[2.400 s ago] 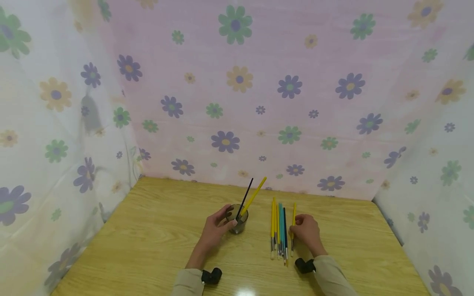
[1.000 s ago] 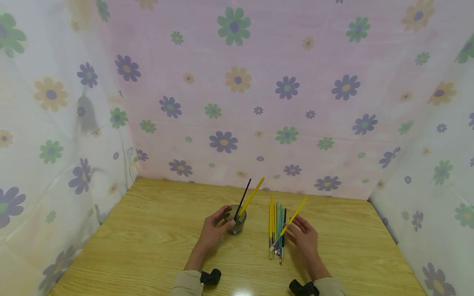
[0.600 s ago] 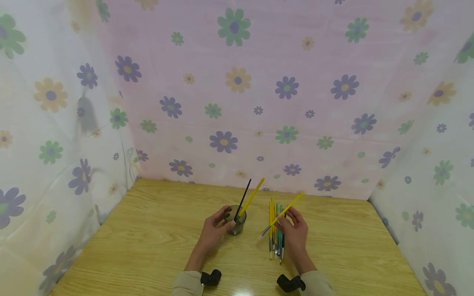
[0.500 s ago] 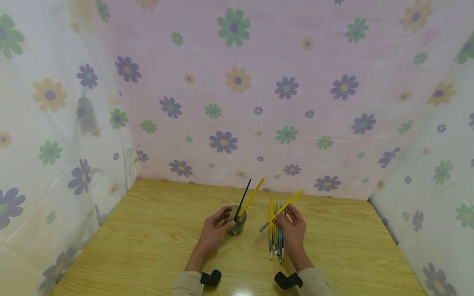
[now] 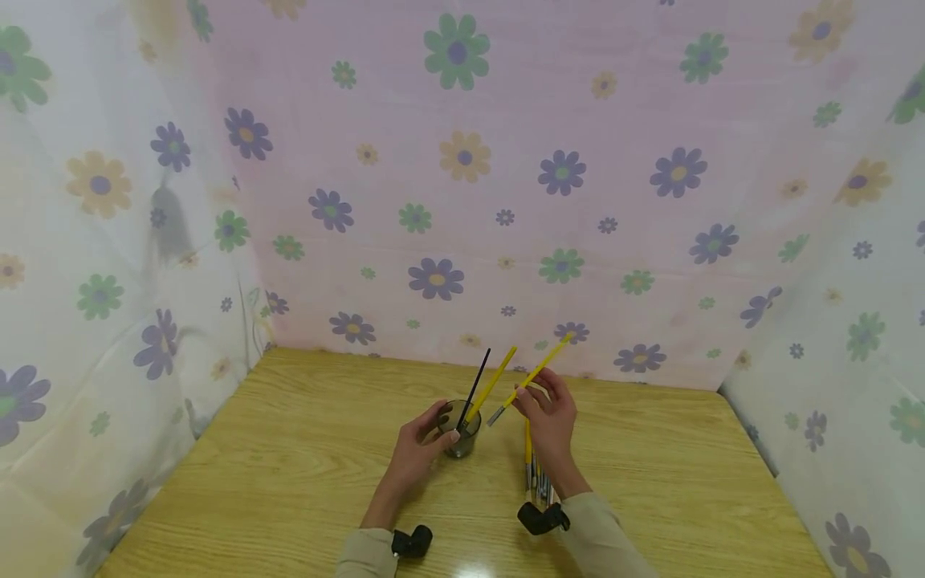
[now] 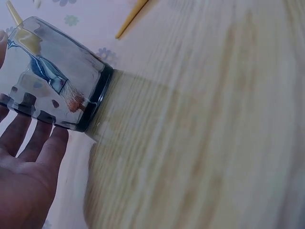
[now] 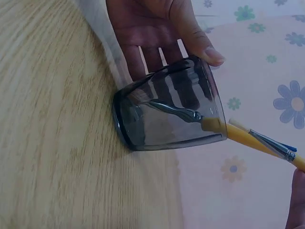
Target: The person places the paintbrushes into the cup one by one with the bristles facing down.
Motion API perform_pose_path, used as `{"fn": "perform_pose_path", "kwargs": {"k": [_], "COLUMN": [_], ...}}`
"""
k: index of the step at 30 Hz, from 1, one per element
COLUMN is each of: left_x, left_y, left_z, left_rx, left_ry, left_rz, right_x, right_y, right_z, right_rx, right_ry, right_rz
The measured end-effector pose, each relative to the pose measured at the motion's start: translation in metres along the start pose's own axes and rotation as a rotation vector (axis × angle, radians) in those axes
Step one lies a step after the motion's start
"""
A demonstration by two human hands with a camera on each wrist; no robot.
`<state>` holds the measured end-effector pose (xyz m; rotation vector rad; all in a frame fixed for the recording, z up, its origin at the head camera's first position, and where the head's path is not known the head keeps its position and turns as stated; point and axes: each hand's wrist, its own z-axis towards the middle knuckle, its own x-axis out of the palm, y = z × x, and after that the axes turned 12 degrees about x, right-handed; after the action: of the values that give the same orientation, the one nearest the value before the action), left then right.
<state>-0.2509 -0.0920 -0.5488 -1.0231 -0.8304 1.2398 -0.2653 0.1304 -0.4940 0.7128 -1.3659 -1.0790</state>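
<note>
My left hand [image 5: 417, 451] holds a smoky clear glass [image 5: 462, 446] standing on the table, thumb on its near side and fingers on the far side. Two paintbrushes lean in it, bristles down: a dark one [image 5: 475, 385] and a yellow one [image 5: 495, 380]. Through the glass wall in the left wrist view, reddish-brown bristles [image 6: 73, 98] show near the bottom. My right hand [image 5: 552, 417] pinches another yellow paintbrush [image 5: 540, 368], tilted, its pale bristle end pointing down toward the glass. In the right wrist view that brush's metal ferrule [image 7: 272, 143] is just outside the rim.
Several paintbrushes [image 5: 528, 449] lie side by side on the wooden table [image 5: 311, 449], partly hidden under my right hand and wrist. Flowered cloth [image 5: 376, 201] hangs behind the table and along both sides. A black wrist camera [image 5: 542, 518] sits close above the brushes.
My right hand has lifted the yellow paintbrush from beside the other brushes, tilted it, and carried it left over them toward the glass. The left hand and glass stay in place.
</note>
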Motion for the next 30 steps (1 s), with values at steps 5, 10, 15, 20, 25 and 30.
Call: {"fn": "perform_pose_path", "kwargs": {"k": [5, 10, 15, 20, 25, 30], "left_x": [0.000, -0.001, -0.001, 0.000, 0.000, 0.000], "left_y": [0.001, 0.002, 0.002, 0.003, 0.003, 0.002], "left_z": [0.001, 0.002, 0.002, 0.003, 0.003, 0.003], "left_rx": [0.011, 0.003, -0.009, -0.020, -0.021, -0.021], "left_ry": [0.006, 0.011, 0.004, -0.007, -0.010, -0.010], "left_rz": [-0.002, 0.000, -0.008, -0.011, -0.007, -0.028], "right_x": [0.010, 0.015, 0.019, 0.020, 0.020, 0.019], "right_y": [-0.002, -0.004, -0.009, -0.018, -0.025, -0.031], "right_z": [0.004, 0.007, 0.011, 0.013, 0.013, 0.013], "right_rx": [-0.014, -0.023, -0.031, -0.025, -0.017, -0.035], "right_ry": [0.007, 0.019, 0.041, 0.047, 0.060, 0.090], "right_rz": [-0.037, -0.050, -0.076, -0.109, -0.135, -0.169]}}
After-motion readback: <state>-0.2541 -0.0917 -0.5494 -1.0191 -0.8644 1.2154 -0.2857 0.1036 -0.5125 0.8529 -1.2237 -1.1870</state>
